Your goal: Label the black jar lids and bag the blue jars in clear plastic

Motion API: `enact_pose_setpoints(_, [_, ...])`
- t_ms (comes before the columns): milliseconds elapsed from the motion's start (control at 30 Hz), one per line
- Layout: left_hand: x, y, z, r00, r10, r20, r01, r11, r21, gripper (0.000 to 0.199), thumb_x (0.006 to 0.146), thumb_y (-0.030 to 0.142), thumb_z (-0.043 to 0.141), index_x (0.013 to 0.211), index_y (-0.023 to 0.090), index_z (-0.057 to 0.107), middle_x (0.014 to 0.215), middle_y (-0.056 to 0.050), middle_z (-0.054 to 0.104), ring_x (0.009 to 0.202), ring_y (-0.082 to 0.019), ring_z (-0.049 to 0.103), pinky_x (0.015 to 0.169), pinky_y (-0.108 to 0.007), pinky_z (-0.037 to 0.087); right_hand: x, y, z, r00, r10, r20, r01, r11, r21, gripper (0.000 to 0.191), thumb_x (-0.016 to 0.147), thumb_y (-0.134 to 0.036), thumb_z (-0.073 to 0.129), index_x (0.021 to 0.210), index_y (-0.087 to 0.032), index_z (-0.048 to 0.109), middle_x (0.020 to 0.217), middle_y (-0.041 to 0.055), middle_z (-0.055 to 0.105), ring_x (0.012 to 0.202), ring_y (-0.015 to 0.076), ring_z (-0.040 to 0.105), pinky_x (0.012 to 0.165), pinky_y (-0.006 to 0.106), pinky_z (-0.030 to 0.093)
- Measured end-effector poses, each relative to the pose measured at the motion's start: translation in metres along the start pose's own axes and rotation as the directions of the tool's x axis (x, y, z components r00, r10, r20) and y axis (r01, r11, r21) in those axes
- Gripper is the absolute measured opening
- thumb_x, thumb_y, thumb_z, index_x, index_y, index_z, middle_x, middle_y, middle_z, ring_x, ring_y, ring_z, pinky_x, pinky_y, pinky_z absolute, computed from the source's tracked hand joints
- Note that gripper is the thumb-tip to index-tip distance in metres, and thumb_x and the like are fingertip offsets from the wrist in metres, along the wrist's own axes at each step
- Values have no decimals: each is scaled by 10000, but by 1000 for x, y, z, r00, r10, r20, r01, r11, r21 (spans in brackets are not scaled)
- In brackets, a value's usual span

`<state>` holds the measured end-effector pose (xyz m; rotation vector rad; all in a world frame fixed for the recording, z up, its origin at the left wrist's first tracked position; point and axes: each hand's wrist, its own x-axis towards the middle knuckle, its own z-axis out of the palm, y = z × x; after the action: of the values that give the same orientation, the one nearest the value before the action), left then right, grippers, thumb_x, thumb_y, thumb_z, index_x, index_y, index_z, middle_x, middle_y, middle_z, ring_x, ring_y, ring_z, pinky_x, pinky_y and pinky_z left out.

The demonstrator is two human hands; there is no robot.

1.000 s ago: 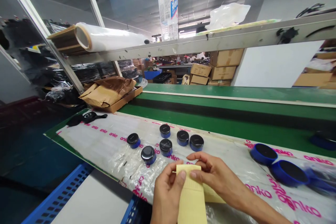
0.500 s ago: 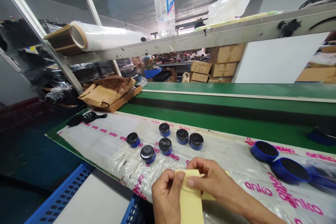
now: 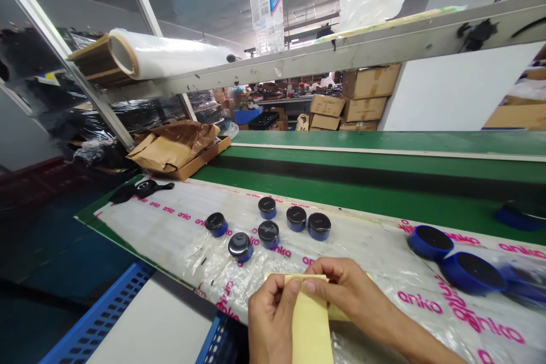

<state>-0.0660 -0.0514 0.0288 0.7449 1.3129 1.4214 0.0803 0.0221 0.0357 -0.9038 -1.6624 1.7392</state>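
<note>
yellow edge now pokes out past the left fingers, wasn't there a second ago; suggests the strip's top end is being worked. left hand (image 3: 271, 315) and right hand (image 3: 345, 285) both pinch the yellow strip (image 3: 310, 330), over the plastic sheet (image 3: 162, 233), near the black-and-blue discs (image 3: 268, 234).

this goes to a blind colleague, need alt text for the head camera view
A person's left hand and right hand grip the top of a yellow sheet over plastic film printed "anko". Six small black-topped blue discs sit beyond, with larger ones to the right. A shelf above holds a clear bottle and white roll.
</note>
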Motion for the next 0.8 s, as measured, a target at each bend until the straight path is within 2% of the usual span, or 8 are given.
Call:
enact_pose_setpoints(167, [3, -3, -3, 999, 41, -11, -39, 995, 97, 492, 757, 630, 729, 783, 141, 686, 623, -26, 629, 542, -113, 519, 514, -187, 422, -2, -2, 0, 1000, -22, 1, 22, 1000, 4, 356, 869, -514, 720, 846, -163, 670, 741, -8, 581, 659, 125, 472, 565, 213, 339])
enact_pose_setpoints(433, [6, -10, -7, 998, 57, 14, -58, 989, 139, 491, 788, 639, 693, 773, 149, 669, 613, -14, 609, 543, -111, 510, 525, -191, 406, -2, -9, -2, 999, -21, 39, 18, 997, 68, 312, 844, -460, 756, 875, -159, 678, 798, -2, 603, 697, 128, 499, 603, 218, 367])
enact_pose_setpoints(667, [8, -13, -9, 990, 127, 64, -137, 972, 189, 459, 832, 599, 669, 768, 145, 658, 638, -14, 598, 581, -109, 498, 540, -189, 396, 0, -18, -5, 995, 68, 74, -78, 987, 141, 318, 851, -464, 739, 900, -151, 708, 770, 6, 612, 678, 127, 501, 608, 226, 361])
enact_pose_setpoints(800, [9, -13, -8, 984, 149, 95, -164, 971, 176, 436, 829, 566, 690, 733, 143, 649, 624, -5, 577, 571, -100, 479, 529, -187, 385, 0, -19, -5, 996, 57, 76, -66, 989, 129, 296, 858, -461, 731, 939, -177, 744, 832, 19, 652, 745, 153, 536, 657, 243, 390])
